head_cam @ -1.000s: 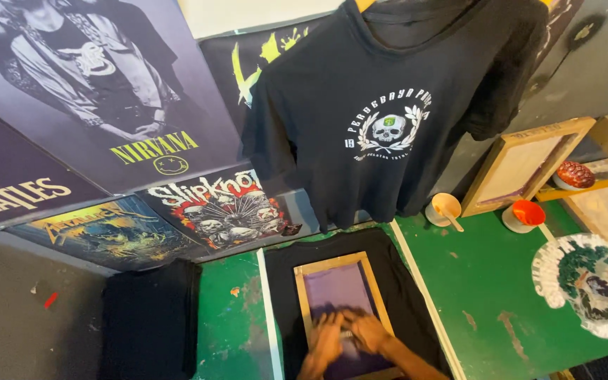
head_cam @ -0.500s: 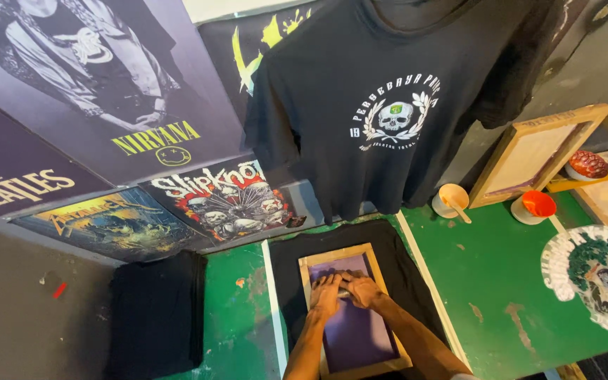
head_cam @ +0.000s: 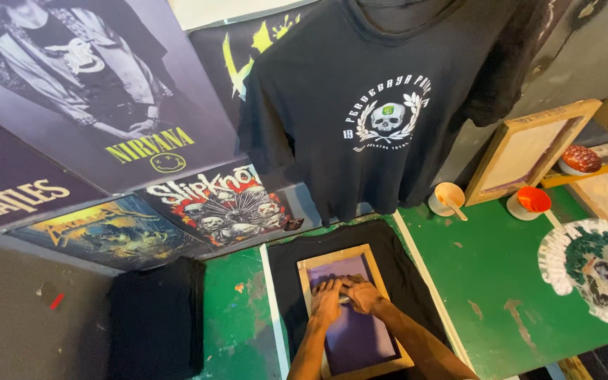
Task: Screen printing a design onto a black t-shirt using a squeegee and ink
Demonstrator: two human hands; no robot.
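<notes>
A wooden-framed printing screen (head_cam: 336, 252) with purple mesh (head_cam: 357, 339) lies flat on a black t-shirt (head_cam: 406, 264) spread over the green table (head_cam: 501, 288). My left hand (head_cam: 326, 300) and my right hand (head_cam: 364, 295) press side by side on the mesh near the frame's far end. Their fingers are curled over a small pale squeegee (head_cam: 345, 300), mostly hidden between them. Both forearms reach in from the bottom edge.
A black t-shirt with a white skull print (head_cam: 388, 119) hangs on the wall above. A second wooden screen (head_cam: 529, 151) leans at the right beside a cream cup with a spoon (head_cam: 448, 197) and a red-lidded pot (head_cam: 529, 202). A black cloth pile (head_cam: 156, 317) lies at the left.
Both hands have slid together along the mesh, from the near end of the frame to its far end. The view has shifted slightly.
</notes>
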